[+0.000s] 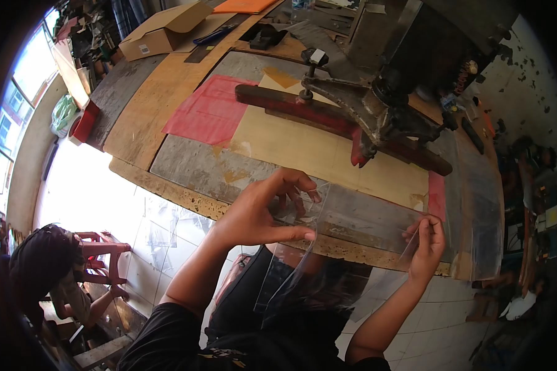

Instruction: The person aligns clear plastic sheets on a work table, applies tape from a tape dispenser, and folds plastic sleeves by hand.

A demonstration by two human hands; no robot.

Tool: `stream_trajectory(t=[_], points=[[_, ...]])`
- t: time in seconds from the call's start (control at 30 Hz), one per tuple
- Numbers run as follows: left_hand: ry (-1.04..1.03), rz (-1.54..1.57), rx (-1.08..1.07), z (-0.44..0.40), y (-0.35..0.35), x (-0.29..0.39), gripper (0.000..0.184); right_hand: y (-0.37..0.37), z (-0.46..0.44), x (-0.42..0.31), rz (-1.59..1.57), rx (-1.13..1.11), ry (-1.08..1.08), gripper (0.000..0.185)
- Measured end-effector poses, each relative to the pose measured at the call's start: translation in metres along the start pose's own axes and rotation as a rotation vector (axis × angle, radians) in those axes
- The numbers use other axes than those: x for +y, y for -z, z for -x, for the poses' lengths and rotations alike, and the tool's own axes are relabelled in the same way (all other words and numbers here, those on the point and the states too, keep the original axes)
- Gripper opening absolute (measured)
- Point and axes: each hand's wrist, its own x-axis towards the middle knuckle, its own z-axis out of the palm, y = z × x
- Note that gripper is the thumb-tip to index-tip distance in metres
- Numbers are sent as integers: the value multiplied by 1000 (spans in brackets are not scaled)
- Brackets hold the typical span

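Clear plastic sheet [371, 216] spans the space between my two hands at the bench's front edge, with loose flaps hanging down before my lap. At its left end, my left hand [257, 213] makes a wide C, thumb and fingers apart, the fingertips close to the plastic's edge. Whether they touch it I cannot tell. My right hand [428, 244] is closed on the sheet's right end, fingers bent. Beyond the plastic lies a cream-coloured sheet [291, 142] over a red sheet [201, 111]. Above them stands a machine's red pressing bar [334, 117] on a metal bracket.
The worktable's worn wooden front edge [167, 191] runs below my hands. A cardboard box [164, 31] sits at the back left. More clear plastic [486, 241] hangs at the right. Another person [49, 272] is low at the left, beside a red stool [105, 253].
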Motion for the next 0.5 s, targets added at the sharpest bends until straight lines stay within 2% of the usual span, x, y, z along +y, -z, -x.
stream_trajectory(t=[0.5], points=[[14,39,26,0,-3,-2,83,2,0,1,4,-5,5,23]])
